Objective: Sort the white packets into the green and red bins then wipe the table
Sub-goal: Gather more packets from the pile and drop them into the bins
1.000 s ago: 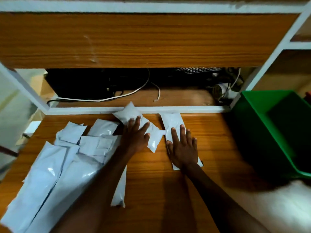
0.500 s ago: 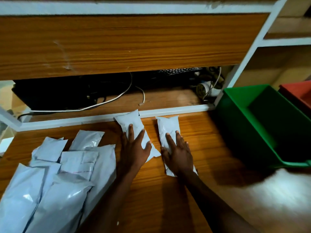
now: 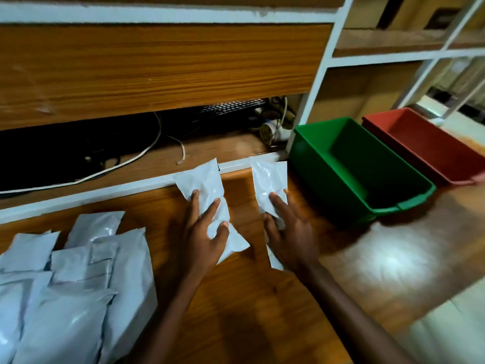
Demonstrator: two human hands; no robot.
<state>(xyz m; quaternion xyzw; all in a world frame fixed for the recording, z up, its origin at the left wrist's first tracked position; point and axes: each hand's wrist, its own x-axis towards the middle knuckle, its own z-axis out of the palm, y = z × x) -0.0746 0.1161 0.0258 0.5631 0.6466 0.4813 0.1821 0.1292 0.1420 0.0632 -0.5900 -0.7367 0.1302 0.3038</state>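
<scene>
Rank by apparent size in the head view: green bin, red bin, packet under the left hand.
1. green bin
2. red bin, partly cut off and farther away, so unsure
3. packet under the left hand

My left hand (image 3: 202,233) and my right hand (image 3: 290,232) are both bare: no glove, no ring on any finger that shows, no watch or band behind the knuckles. My fingers (image 3: 194,206) are long and slim, with short nails at the tips. Back from the fingers, both wrists and forearms are uncovered too, with no sleeve or cuff anywhere up to where my arms leave view. The arms are slightly blurred.
</scene>
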